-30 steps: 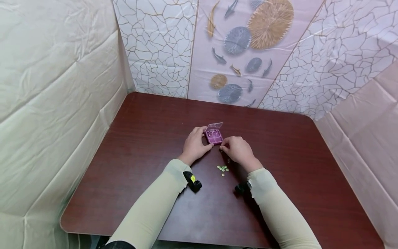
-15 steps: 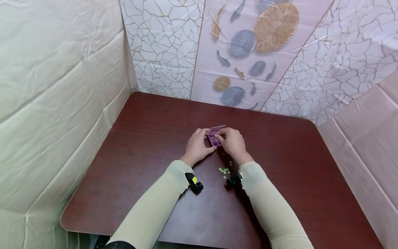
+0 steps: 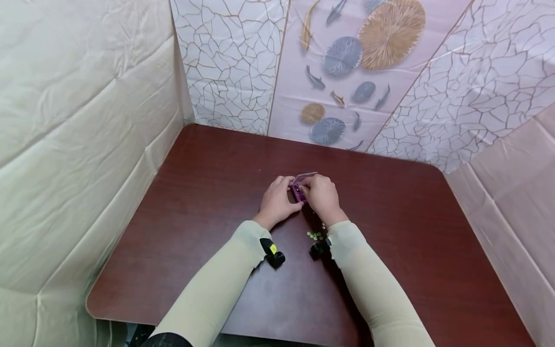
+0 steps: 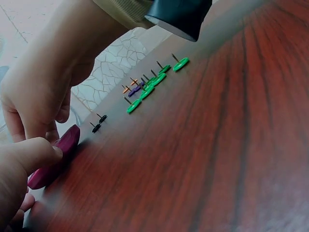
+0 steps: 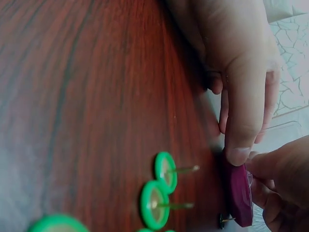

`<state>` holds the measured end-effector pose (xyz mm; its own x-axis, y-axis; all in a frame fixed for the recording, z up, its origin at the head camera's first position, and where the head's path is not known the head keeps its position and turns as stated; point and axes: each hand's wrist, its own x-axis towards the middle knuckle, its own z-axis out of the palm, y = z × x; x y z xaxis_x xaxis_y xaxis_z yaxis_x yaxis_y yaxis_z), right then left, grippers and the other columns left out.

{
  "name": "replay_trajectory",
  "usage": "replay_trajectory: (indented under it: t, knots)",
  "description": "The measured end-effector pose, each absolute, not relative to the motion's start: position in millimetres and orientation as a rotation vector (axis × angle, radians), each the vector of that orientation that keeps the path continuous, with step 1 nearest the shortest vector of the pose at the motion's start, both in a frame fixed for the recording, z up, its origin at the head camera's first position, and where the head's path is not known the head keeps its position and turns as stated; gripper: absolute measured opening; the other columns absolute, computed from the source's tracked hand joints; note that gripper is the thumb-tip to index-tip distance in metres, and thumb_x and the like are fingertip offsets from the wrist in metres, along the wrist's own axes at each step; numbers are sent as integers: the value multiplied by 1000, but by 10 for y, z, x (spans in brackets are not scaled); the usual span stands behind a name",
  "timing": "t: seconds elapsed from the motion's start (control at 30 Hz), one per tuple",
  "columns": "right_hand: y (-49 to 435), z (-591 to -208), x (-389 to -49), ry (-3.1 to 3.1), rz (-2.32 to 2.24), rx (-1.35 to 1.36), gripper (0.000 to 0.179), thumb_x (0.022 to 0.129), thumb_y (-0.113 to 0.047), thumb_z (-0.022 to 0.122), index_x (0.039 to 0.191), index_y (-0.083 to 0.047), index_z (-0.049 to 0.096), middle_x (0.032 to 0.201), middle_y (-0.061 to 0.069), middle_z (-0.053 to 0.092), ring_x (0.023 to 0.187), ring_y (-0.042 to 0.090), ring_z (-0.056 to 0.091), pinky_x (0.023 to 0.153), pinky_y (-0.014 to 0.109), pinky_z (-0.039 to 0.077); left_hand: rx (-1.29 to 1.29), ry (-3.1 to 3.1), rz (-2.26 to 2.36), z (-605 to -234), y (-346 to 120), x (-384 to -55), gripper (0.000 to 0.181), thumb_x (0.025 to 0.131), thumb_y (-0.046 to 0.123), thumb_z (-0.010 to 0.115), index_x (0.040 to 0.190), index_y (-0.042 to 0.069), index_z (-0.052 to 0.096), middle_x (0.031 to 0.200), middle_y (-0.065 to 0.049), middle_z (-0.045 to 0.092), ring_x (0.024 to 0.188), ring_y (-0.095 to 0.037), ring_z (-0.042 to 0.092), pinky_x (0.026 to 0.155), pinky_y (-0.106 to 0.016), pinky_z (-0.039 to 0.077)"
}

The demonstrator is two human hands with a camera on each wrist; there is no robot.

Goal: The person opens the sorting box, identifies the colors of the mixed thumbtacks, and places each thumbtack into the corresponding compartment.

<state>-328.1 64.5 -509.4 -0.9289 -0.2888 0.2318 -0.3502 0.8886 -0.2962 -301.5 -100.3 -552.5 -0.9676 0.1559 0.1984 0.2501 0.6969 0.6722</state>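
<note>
A small purple compartment box lies on the table with its clear lid raised. My left hand grips its left side; the thumb presses its near edge in both wrist views. Over the box, my right hand has its fingers curled, their tips reaching into the compartments. Whether they pinch anything is hidden. Green thumbtacks lie point up nearer me, with orange thumbtacks and purple thumbtacks behind them. Beside the box sit two black thumbtacks.
The dark red wooden table stretches around the hands. Patterned cloth hangs behind its far edge, and pale cloth walls stand on both sides. A black wrist camera on the right arm hangs close to the green thumbtacks.
My right hand has moved from the table at the box's near right corner up and left over the open box. My left hand keeps its grip on the box.
</note>
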Motion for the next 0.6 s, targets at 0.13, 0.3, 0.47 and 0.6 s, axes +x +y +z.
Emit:
replay_trajectory:
  t: [0.13,0.3,0.47,0.6]
  knots:
    - [623,-5067,-3292,-2875,481,484,9,102,-16,81,101,-10,87,101,12,80,97,35,76,85,56,63,-339,-2772,-1120,-5529,-1014,-3019,82,89,42,92,156,14,55,140,-4,59,122,-22,60,105,-40,53]
    - [593,-5037,-3285,-2884,487,447,10,101,-17,81,103,-11,88,103,11,81,98,36,77,85,56,63,-346,-2753,-1130,-5518,-1023,-3028,81,88,41,92,155,14,56,137,-4,60,119,-22,60,103,-40,54]
    - [594,-5044,-3266,-2883,505,406,9,101,-17,81,102,-12,89,102,9,82,97,36,78,83,55,64,-351,-2757,-1126,-5524,-1014,-3025,80,89,41,92,155,14,56,136,-4,60,119,-22,60,104,-40,53]
    - [609,-5056,-3246,-2887,517,380,10,101,-18,82,102,-12,89,102,8,82,97,36,78,83,55,64,-349,-2772,-1121,-5520,-1004,-3013,80,89,42,92,155,14,56,137,-3,60,121,-21,60,105,-40,53]
